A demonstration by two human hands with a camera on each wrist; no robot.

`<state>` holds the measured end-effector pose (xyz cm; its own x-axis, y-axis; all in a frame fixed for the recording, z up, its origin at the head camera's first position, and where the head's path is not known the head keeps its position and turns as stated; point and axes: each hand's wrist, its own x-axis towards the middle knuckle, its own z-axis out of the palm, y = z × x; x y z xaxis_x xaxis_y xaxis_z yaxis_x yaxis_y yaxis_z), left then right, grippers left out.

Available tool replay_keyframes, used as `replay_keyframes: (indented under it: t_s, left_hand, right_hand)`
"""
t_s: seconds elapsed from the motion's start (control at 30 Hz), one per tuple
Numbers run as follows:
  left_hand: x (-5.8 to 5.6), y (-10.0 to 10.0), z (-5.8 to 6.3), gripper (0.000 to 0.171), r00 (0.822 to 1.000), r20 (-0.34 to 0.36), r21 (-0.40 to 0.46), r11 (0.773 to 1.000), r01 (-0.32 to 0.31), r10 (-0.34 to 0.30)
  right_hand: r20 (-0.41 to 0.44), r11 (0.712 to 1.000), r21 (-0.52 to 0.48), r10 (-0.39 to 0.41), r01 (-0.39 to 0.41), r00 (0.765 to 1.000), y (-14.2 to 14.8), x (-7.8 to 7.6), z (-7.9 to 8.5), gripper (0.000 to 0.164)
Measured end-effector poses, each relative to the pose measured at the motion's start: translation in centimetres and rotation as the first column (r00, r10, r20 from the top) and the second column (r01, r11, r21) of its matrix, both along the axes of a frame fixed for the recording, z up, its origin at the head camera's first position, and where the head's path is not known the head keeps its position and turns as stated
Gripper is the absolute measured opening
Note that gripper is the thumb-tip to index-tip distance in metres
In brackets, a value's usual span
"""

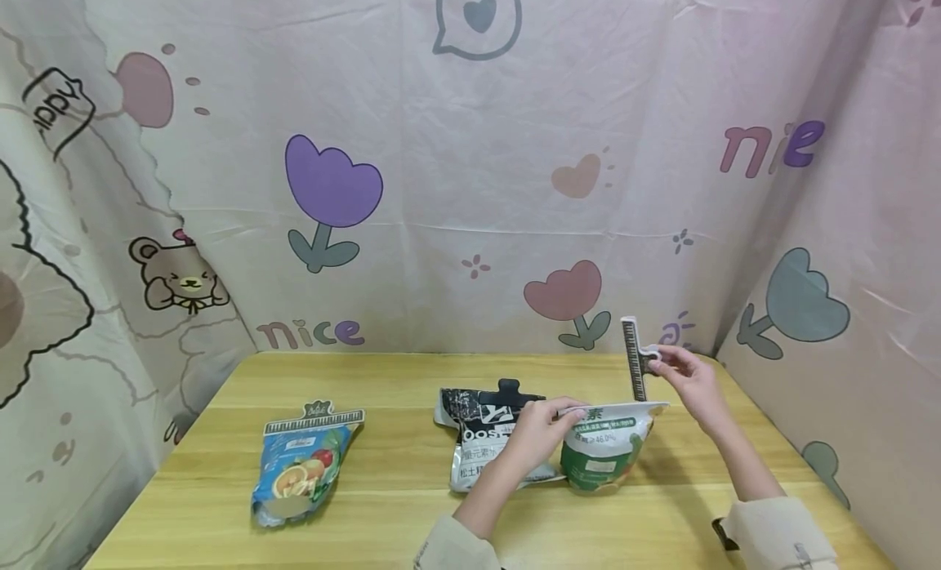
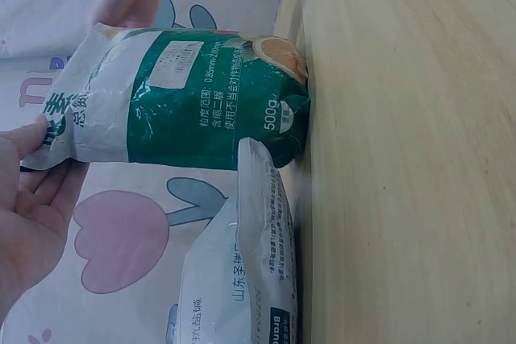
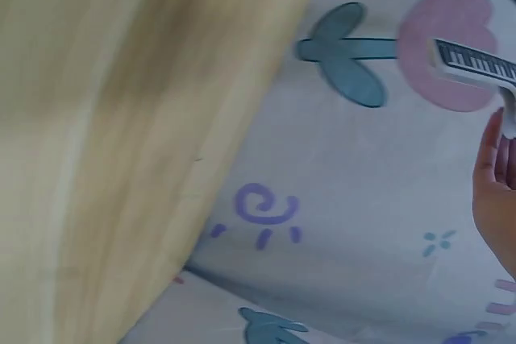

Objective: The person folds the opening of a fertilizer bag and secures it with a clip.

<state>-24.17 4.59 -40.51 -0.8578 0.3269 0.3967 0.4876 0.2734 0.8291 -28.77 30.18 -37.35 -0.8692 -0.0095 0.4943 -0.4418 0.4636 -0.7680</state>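
Observation:
A green and white bag [image 1: 599, 460] stands upright on the table, its top edge folded flat. My left hand [image 1: 542, 427] pinches the left end of that top edge; the left wrist view also shows this hand [image 2: 40, 207] with the thumb on one face and fingers behind. Just above the bag's right end, my right hand [image 1: 691, 382] holds a piano-key patterned bag clip [image 1: 634, 359] by its handle, with the long bar upright. In the right wrist view the clip [image 3: 476, 64] sits at the fingertips, partly cut off by the frame edge.
Left of the green bag stands a black and white bag [image 1: 470, 447] with a black clip [image 1: 509, 393]. A blue fruit-printed bag [image 1: 297, 472], topped by a piano-key clip [image 1: 316, 420], lies at the table's left. Printed cloth [image 1: 441, 186] hangs behind the table.

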Motion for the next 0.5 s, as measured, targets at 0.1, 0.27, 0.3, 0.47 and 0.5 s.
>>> replay_keyframes:
  t_s: [0.1,0.27,0.3,0.47,0.5]
  left_hand:
    - [0.0,0.0,0.0,0.024,1.0,0.003,0.001,1.0,-0.001,0.001]
    - [0.0,0.0,-0.1,0.024,1.0,0.009,0.001,1.0,-0.003,0.003]
    - [0.0,0.0,-0.1,0.024,1.0,0.01,0.001,1.0,-0.003,0.003]
    - [0.0,0.0,-0.1,0.024,1.0,0.009,0.0,1.0,-0.001,0.001]
    - [0.0,0.0,-0.1,0.024,1.0,0.007,0.001,1.0,0.0,0.0]
  right_hand:
    - [-0.039,0.985,-0.162,0.049,-0.054,0.998,-0.2,0.8,1.1,0.019]
    - [-0.132,0.918,-0.373,0.09,-0.134,0.987,-0.9,2.1,2.8,0.021]
    - [-0.157,0.899,-0.408,0.104,-0.161,0.982,-1.2,2.4,3.1,0.022]
    - [-0.268,0.824,-0.483,0.181,-0.295,0.946,-2.5,3.6,4.4,0.021]
    - [-0.283,0.824,-0.477,0.185,-0.305,0.941,-2.7,3.9,4.5,0.021]
